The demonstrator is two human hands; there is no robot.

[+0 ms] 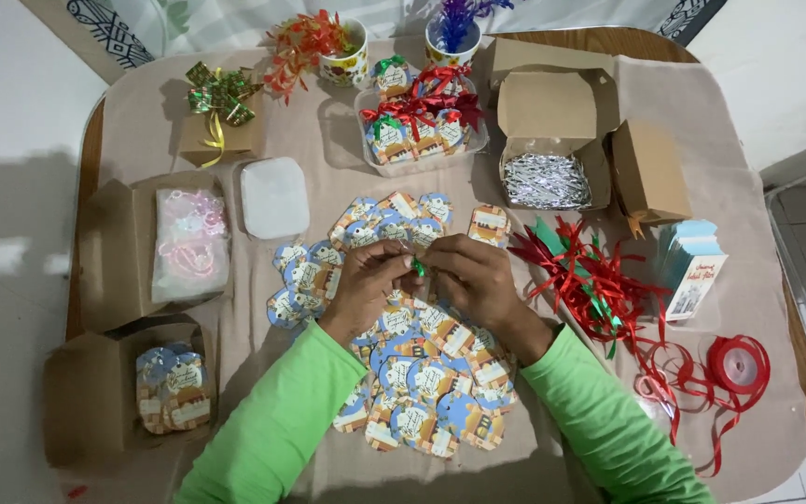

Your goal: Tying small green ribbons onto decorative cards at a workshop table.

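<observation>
My left hand (368, 280) and my right hand (476, 277) meet over the middle of the table, fingertips pinched together on a small green ribbon piece (418, 267). Whether a tag is held with it is hidden by the fingers. Beneath both hands lies a spread of small blue and orange printed paper tags (422, 373). Both arms wear bright green sleeves.
Loose red and green ribbon strips (590, 280) and a red ribbon spool (737, 364) lie at right. A clear tub of ribboned tags (419, 121), a box of silver twist ties (545, 179), open cardboard boxes (104, 252), a white lid (274, 196) and two mugs (347, 63) stand around.
</observation>
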